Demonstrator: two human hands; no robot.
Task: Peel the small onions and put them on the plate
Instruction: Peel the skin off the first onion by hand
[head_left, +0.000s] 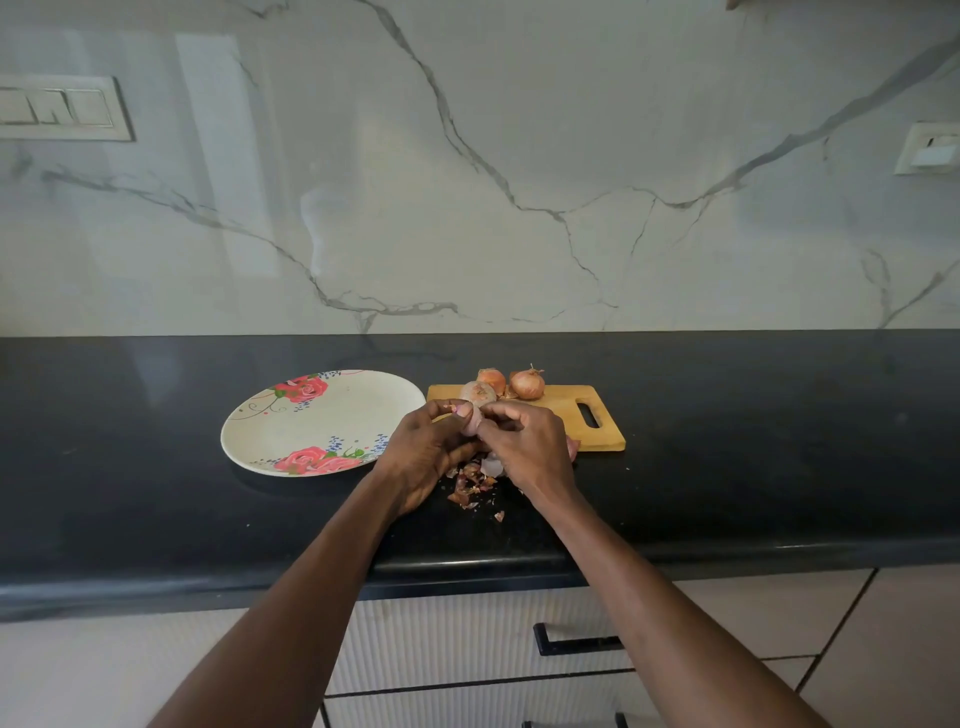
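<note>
A small onion was gripped at frame centre by the curled fingers of the left hand and right hand. Loosened skin would best be pinched off before transfer to the floral plate, left of centre.

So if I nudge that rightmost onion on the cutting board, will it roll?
Probably: the rightmost onion looks round and sits free on the flat cutting board. Its dry skin looks loose, so it may slip or flake when gripped. Likely light.
</note>
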